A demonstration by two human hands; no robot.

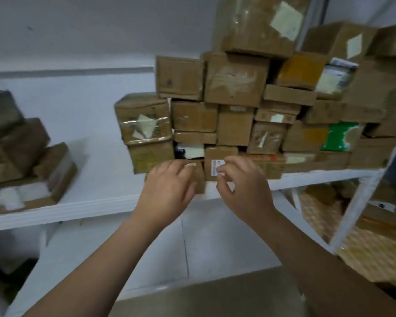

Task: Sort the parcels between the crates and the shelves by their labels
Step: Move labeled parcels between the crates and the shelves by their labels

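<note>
- While both hands worked at the front edge of the white shelf (89,202), the small parcel (199,179) sat at the foot of the stack of cardboard parcels (236,81), tight against the labelled parcel (220,153).
- It looked like a light, stiff carton, easy for one hand. The plain cardboard should grip well, though glossy tape on the neighbours could slip.
- Best hold, I'd judge: thumb and fingers across its two side faces, drawing it straight out so that the boxes piled above stay put.
- The left hand (169,186) had its fingers curled over the small parcel's top and front, gripping it.
- The right hand (245,186) had bent fingers, tips on the white label (215,167). Pinching or merely touching? I could not tell.
</note>
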